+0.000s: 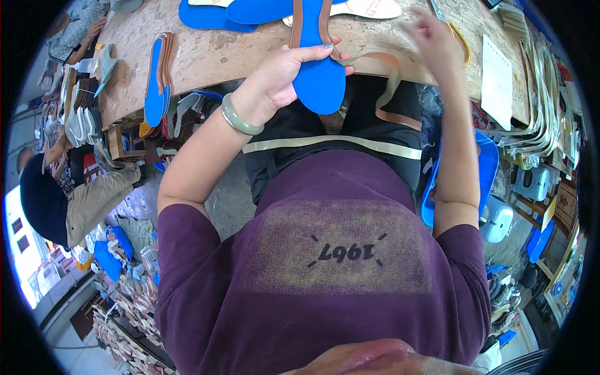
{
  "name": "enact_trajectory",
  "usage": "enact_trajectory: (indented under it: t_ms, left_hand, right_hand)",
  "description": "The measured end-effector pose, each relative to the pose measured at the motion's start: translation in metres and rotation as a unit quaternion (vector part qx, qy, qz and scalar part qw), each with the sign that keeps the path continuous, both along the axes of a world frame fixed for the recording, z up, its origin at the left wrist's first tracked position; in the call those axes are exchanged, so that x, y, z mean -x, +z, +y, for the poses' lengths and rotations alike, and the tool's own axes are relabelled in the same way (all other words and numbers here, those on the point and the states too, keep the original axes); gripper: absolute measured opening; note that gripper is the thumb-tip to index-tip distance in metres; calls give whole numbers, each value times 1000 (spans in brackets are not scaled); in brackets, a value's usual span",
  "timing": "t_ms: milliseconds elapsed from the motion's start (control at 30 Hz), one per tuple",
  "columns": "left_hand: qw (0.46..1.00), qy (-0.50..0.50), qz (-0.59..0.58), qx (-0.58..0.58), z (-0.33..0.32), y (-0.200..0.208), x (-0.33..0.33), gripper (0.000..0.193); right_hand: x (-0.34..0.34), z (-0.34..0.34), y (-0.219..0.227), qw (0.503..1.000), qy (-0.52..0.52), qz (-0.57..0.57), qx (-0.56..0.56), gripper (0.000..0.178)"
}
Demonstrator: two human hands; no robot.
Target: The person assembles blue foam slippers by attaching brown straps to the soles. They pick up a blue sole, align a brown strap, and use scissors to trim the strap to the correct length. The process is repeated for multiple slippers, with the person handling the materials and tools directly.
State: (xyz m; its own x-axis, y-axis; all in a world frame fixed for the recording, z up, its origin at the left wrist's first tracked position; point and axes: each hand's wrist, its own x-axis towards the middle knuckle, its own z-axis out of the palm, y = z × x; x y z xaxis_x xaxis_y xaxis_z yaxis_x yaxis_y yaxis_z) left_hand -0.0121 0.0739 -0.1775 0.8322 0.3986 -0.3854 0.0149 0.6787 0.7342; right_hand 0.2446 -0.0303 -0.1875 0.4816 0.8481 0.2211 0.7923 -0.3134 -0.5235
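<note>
My left hand (284, 72) grips a blue shoe insole (320, 87) by its narrow middle, thumb on top and fingers underneath. Brown edging runs along both sides of its far part. From the insole's right side a thin tan strip (394, 75) trails off, curls over the table edge and hangs down by my lap. My right hand (434, 44) is raised over the table at the right, apart from the insole; motion smears its fingers. Across my lap lies a pale strip (337, 140).
More blue insoles (259, 9) lie at the far side of the wooden table (212, 53). A stack of brown-edged insoles (159, 78) sits on the left. At right are a white sheet (497, 84), hanging pale strips (544, 94) and a blue bin (487, 162). Another person (75, 194) is at left.
</note>
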Motion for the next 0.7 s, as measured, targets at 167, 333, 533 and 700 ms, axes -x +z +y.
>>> enact_trajectory:
  t_ms: [167,333,533,700]
  left_hand:
    - [998,11,3,54,0,-6,-15,34]
    - [999,9,-19,47,1,-12,-16,27]
    - [997,-6,-53,60,-9,1,-14,26]
    - [998,10,-60,-27,-15,6,-16,27]
  right_hand:
    - [-93,-29,-18,978,-16,-201,53,62]
    - [-99,-29,-10,988,-55,-59,133,54]
    - [-110,-50,-14,901,-26,430,-61,60]
    - [-12,-84,-5,808,102,511,-273,69]
